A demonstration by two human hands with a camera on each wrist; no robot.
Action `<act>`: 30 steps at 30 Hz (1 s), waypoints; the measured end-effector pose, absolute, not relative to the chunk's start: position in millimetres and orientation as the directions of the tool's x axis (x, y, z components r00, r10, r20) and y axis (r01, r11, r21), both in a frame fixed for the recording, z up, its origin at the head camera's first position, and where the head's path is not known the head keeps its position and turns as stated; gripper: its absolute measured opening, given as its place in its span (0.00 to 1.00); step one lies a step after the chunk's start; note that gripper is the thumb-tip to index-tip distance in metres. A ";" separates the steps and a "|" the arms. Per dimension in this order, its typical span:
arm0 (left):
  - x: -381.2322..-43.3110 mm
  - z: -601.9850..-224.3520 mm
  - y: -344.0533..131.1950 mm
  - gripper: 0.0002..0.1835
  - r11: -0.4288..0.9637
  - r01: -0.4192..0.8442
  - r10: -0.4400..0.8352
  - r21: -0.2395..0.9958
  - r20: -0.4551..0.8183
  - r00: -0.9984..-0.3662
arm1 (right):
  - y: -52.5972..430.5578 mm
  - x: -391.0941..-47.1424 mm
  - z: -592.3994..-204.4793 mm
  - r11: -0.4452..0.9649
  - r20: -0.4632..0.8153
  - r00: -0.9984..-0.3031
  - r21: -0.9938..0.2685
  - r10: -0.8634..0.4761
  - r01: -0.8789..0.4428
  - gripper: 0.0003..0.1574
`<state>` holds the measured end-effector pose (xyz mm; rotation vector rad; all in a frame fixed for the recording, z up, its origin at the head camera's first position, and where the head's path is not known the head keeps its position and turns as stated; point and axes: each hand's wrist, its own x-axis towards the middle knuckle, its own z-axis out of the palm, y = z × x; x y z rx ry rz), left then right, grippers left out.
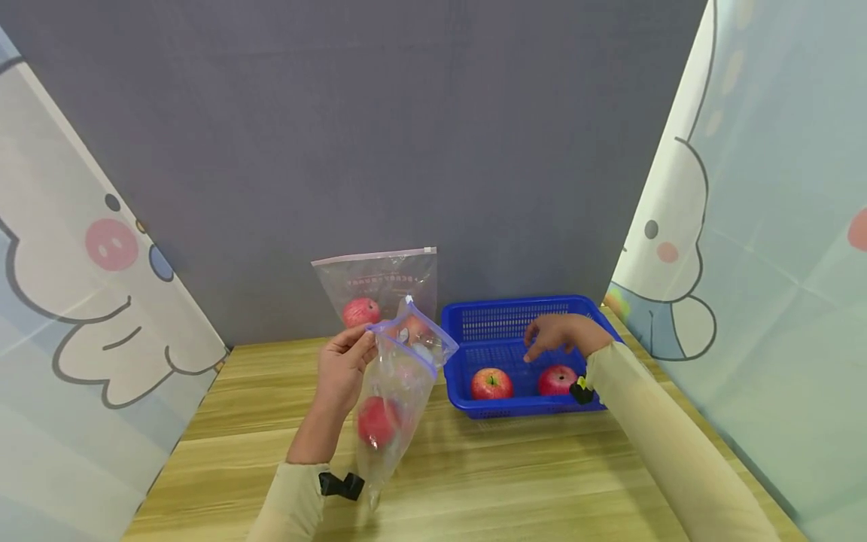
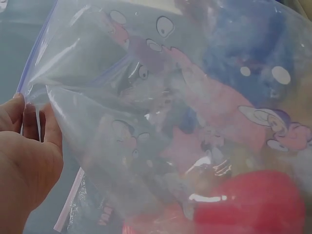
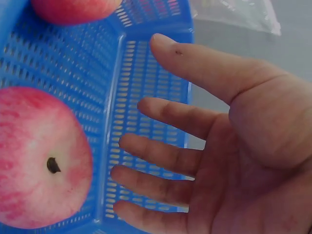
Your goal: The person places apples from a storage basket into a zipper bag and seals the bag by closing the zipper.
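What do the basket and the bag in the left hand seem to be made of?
Basket: probably moulded plastic with a slight sheen; regular slots pierce its blue walls.
Held bag: likely thin, glossy plastic film; see-through, creased, with bright highlights.

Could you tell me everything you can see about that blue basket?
The blue basket looks like plastic: roughly rectangular, with a solid rim and slotted walls and floor. It stands upright on the wood-patterned table. Two reddish apples rest inside, towards the near side. The right hand hangs over it, with no clear contact.
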<state>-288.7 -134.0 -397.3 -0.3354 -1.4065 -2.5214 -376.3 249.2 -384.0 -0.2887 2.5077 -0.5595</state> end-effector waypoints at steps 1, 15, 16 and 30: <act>-288.1 -397.7 -133.6 0.17 -0.514 0.311 -0.089 0.799 0.311 -0.946 | 249.4 -377.4 -385.2 0.893 -0.482 -0.821 -0.444 -0.304 -0.070 0.30; -286.6 -406.4 -125.9 0.14 -0.523 0.307 -0.065 0.795 0.323 -0.944 | 265.2 -401.6 -405.6 0.905 -0.663 -0.726 -0.402 -0.184 0.138 0.42; -286.7 -406.9 -125.8 0.14 -0.519 0.309 -0.066 0.797 0.323 -0.944 | 264.7 -402.1 -405.9 0.905 -0.688 -0.711 -0.383 -0.144 0.188 0.44; -283.5 -409.7 -127.9 0.17 -0.541 0.287 -0.074 0.791 0.296 -0.952 | 268.5 -399.8 -409.4 0.826 -0.879 -0.471 -0.207 0.079 0.525 0.44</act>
